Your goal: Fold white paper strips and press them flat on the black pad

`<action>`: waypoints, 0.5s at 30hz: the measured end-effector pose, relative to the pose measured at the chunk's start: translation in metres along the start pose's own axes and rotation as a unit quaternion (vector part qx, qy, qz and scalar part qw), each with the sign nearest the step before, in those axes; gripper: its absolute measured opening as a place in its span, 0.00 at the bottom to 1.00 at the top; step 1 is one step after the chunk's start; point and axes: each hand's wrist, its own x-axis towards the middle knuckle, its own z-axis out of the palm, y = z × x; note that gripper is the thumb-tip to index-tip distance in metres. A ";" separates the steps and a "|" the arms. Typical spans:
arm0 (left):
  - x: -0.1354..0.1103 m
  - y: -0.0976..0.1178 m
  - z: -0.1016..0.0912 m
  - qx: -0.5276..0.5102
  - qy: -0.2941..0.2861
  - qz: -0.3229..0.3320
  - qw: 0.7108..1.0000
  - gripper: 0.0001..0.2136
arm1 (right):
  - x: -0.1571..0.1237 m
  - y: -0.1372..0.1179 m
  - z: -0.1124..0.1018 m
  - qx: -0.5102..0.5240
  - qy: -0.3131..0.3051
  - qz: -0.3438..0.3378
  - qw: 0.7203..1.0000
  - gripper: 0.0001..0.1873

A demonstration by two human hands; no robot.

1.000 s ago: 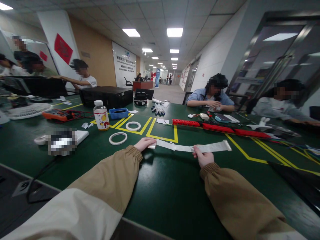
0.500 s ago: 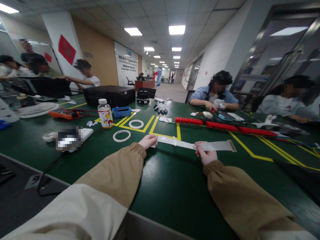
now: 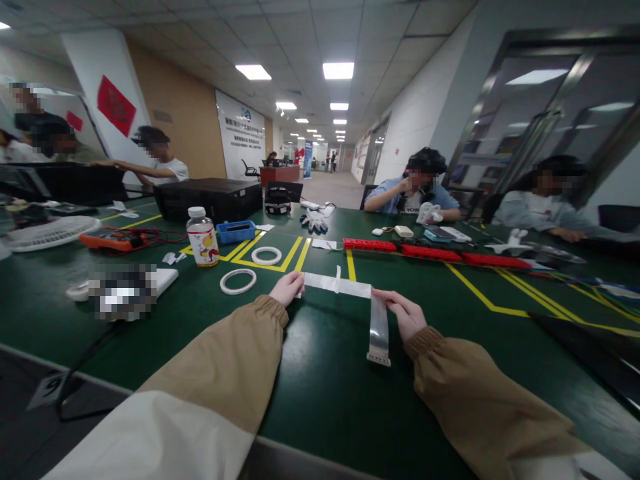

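A flat, whitish ribbon cable (image 3: 379,327) stretches between my hands above the green table (image 3: 320,413). My left hand (image 3: 287,289) pinches its left end, and the fingers cover that tip. At the bend on the right, my right hand (image 3: 404,312) has its fingers closed on the cable. Beyond this bend the cable hangs toward me, with a wide connector (image 3: 379,360) at its end. A narrow strip of white tape (image 3: 339,279) crosses the middle of the span and sticks up above it. Two tape rolls (image 3: 238,281) (image 3: 267,256) lie left of my left hand.
A bottle (image 3: 203,237), a blue tray (image 3: 236,231) and an orange multimeter (image 3: 113,239) stand at the left. Red strips (image 3: 433,255) run across the back right. Gloves (image 3: 314,221) lie farther back. A co-worker (image 3: 415,187) sits across the table.
The right part of the cable, stretched out to the right before, now bends down toward me at my right hand. The tape strip now sticks up. The view has shifted slightly right.
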 end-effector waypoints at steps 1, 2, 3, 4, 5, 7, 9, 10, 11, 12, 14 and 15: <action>0.000 -0.001 0.001 0.008 -0.002 0.003 1.000 0.12 | 0.000 0.000 0.000 0.007 0.001 0.008 1.000 0.17; 0.000 -0.002 0.001 0.018 -0.004 0.006 1.000 0.12 | 0.000 0.000 -0.001 0.014 0.002 0.016 1.000 0.17; 0.000 -0.002 0.002 0.028 -0.006 0.009 1.000 0.12 | 0.000 0.001 -0.001 0.020 0.002 0.026 0.999 0.18; 0.000 -0.003 0.003 0.039 -0.006 0.013 0.999 0.12 | 0.001 0.003 0.000 0.025 0.000 0.039 0.999 0.20; -0.001 -0.002 0.004 0.052 -0.004 0.017 0.999 0.12 | 0.002 0.005 0.000 0.028 -0.005 0.054 0.998 0.20; -0.003 0.000 0.005 0.083 0.008 0.028 0.996 0.11 | 0.004 0.011 0.001 0.032 -0.026 0.085 0.996 0.17; -0.006 0.003 0.006 0.120 0.022 0.047 0.991 0.10 | 0.006 0.018 0.002 0.034 -0.046 0.104 0.993 0.14; -0.008 0.005 0.006 0.139 0.027 0.059 0.988 0.09 | 0.007 0.022 0.002 0.036 -0.052 0.107 0.992 0.14; -0.010 0.007 0.007 0.156 0.030 0.072 0.985 0.08 | 0.007 0.025 0.002 0.035 -0.057 0.105 0.992 0.14; -0.011 0.009 0.008 0.171 0.029 0.084 0.981 0.06 | 0.008 0.027 0.002 0.032 -0.058 0.101 0.993 0.14; -0.015 0.013 0.010 0.193 0.025 0.108 0.975 0.05 | 0.008 0.031 0.001 0.022 -0.063 0.091 0.994 0.15; -0.016 0.015 0.011 0.210 0.022 0.124 0.969 0.08 | 0.008 0.032 0.000 0.015 -0.066 0.086 0.994 0.15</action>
